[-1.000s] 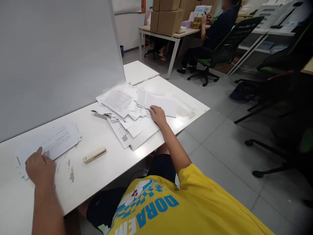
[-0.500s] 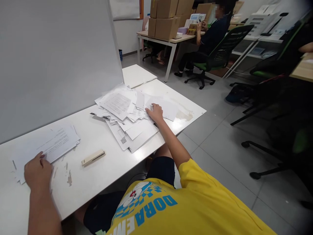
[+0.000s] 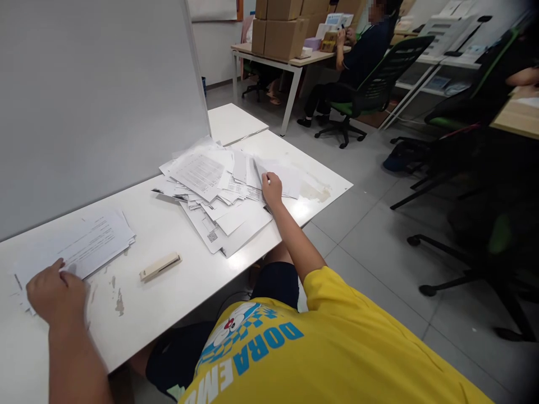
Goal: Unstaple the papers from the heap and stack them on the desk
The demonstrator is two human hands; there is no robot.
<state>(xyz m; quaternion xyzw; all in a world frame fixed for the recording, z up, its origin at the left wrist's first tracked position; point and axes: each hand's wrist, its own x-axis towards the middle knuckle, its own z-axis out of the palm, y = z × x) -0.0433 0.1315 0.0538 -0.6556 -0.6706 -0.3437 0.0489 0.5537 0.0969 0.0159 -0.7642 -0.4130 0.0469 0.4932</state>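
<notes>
Room as I see it from my seat:
- White desk [image 3: 138, 314] in front of me, its surface scuffed and stained in patches; a second white tabletop [image 3: 233, 120] butts against its far end.
- Pale grey partition panel [image 3: 92, 90] standing upright along the desk's far edge.
- Floor [image 3: 379, 224] of light grey tiles, glossy, with dark grout lines.
- Far wooden-topped table [image 3: 286, 59] on white legs, stacked with brown cardboard boxes [image 3: 282, 25].
- A person seated there on a black and green office chair [image 3: 379, 84].
- More dark swivel chairs [image 3: 475, 185] to my right.
- White shelving [image 3: 442, 62] at the back.
- Even, bright lighting.
</notes>
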